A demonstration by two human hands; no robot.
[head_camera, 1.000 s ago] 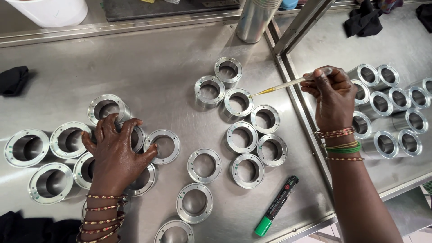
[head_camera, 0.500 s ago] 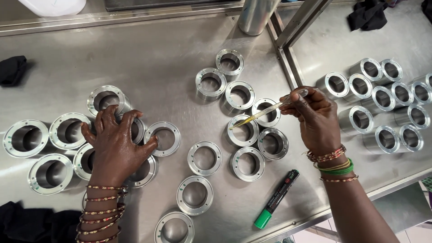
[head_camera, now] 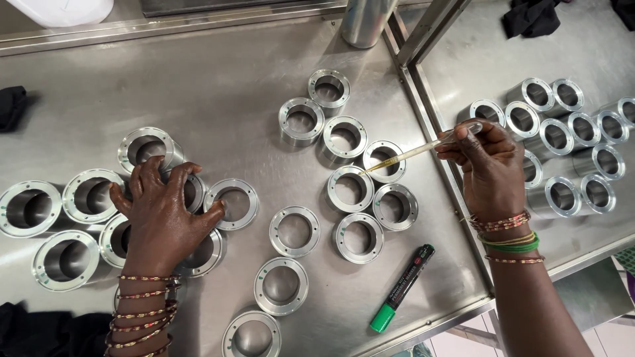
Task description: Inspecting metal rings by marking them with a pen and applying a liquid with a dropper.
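My left hand (head_camera: pixel 164 213) lies flat with spread fingers on a cluster of flanged metal rings (head_camera: pixel 87 196) at the left of the steel table. Pinched in my right hand (head_camera: pixel 491 166) is a thin clear dropper (head_camera: pixel 415 151) with yellowish liquid. Its tip points left and down, just above the rim of one ring (head_camera: pixel 350 188) in the middle group. Several more rings (head_camera: pixel 294 231) lie loose around the table's centre.
A green-capped black marker (head_camera: pixel 402 288) lies near the front edge. A second steel tray (head_camera: pixel 463 79) at the right holds several metal cylinders (head_camera: pixel 559 140). A steel tumbler (head_camera: pixel 365 21) stands at the back. Dark cloths lie at the far left (head_camera: pixel 12 107) and top right (head_camera: pixel 530 16).
My right hand has carried the dropper from over the right tray leftward and down to the middle group of rings. My left hand has stayed on the left cluster.
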